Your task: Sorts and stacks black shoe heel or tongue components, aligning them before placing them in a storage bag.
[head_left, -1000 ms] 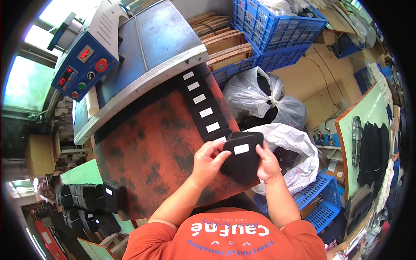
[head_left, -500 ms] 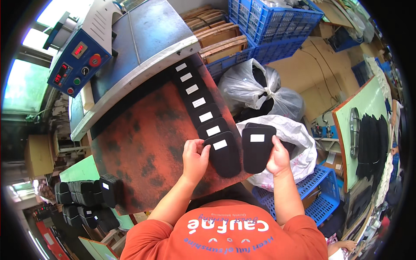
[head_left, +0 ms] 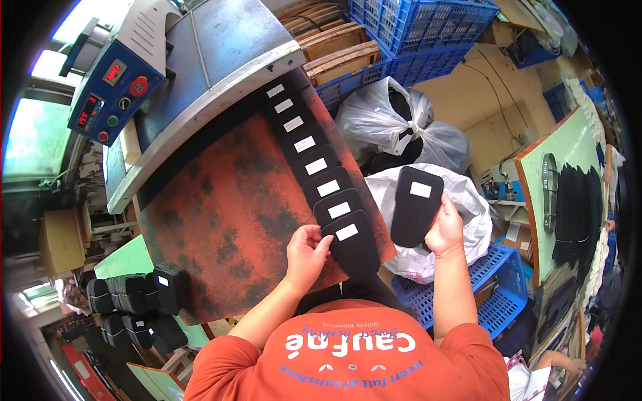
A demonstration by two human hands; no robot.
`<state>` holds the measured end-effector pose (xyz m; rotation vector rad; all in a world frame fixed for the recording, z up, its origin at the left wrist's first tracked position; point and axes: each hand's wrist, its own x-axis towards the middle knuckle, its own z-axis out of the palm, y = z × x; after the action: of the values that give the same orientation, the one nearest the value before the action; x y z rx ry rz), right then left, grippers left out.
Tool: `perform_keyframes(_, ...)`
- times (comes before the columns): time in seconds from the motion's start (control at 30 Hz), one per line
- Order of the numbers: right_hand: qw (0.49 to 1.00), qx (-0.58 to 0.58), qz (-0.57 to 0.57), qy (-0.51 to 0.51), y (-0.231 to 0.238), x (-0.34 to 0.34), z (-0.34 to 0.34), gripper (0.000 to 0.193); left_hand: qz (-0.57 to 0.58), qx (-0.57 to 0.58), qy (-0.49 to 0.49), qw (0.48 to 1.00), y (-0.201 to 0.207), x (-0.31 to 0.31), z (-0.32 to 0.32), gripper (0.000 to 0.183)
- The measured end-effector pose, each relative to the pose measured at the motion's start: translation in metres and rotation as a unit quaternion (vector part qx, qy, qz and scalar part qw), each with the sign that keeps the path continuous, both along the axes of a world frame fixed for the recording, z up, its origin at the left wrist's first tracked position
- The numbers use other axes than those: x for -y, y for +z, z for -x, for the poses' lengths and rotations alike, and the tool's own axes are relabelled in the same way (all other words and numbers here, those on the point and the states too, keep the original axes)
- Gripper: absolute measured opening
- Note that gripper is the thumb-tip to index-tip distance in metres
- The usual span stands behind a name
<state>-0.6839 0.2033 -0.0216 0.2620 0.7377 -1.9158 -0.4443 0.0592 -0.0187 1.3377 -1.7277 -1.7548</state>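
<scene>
A row of black tapered pads (head_left: 315, 163), each with a white label, overlaps along the right edge of a red-and-black mottled board (head_left: 221, 234). My left hand (head_left: 309, 255) has thumb and fingers pinched at the left edge of the nearest pad (head_left: 358, 252), which lies over the one behind it. To the right, my right hand (head_left: 445, 229) grips a small stack of the same pads (head_left: 416, 214), label side up, above a white plastic bag (head_left: 473, 207). How many pads are in that stack I cannot tell.
A heat press with a blue control box (head_left: 110, 93) stands at the far left, its plate (head_left: 227, 47) over the board's far end. More black pads (head_left: 120, 294) are piled at left. Blue crates (head_left: 424, 30), a tied clear bag (head_left: 381, 123) and a blue basket (head_left: 498, 287) line the right.
One more pad lies at the near end of the row, under my left hand. My right hand has moved right and slightly away from me with its stack. The view has shifted a little.
</scene>
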Motion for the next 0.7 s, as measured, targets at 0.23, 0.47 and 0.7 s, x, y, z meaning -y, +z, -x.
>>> perform_keyframes(0.23,0.999,-0.016,-0.014,0.024,0.016,0.077,-0.068,0.033,0.111,-0.099,-0.06,0.987,0.022,0.02,0.019,0.012)
perform_keyframes(0.47,0.999,-0.031,0.014,0.005,0.024,0.136,-0.065,0.031,0.069,-0.106,0.223,0.967,-0.009,0.204,0.008,0.013)
perform_keyframes(0.7,0.995,-0.035,0.019,0.087,0.024,0.181,-0.098,0.032,0.204,0.044,0.212,0.955,-0.015,0.258,0.004,0.025)
